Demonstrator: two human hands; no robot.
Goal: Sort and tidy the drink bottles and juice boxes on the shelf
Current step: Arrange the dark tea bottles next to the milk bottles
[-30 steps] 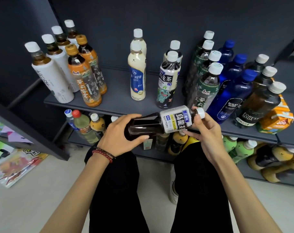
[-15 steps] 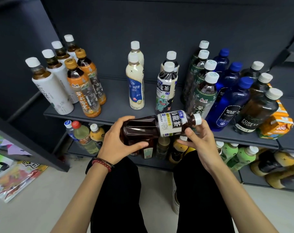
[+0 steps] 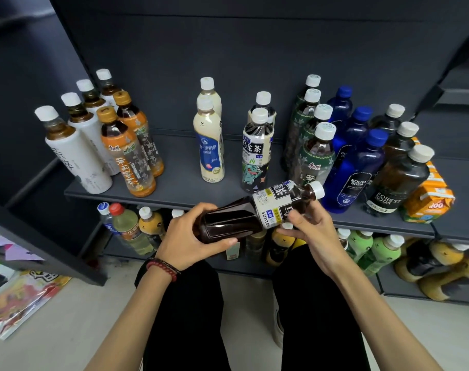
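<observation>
tea bottle [image 3: 257,212], full of dark brown liquid and closed with a white cap [image 3: 317,189], is lying tilted on its side in the air just in front of the upper shelf [image 3: 179,188], its cap pointing right toward the blue soda bottles [image 3: 356,167]. the left hand [image 3: 185,236] is wrapping fingers and thumb round its base, while the right hand [image 3: 313,231] is curling round the label near the neck. on the shelf, cream milk drinks [image 3: 210,148] and amber-filled bottles [image 3: 126,153] are standing upright in rows, and an orange juice box [image 3: 426,199] is sitting at the far right.
</observation>
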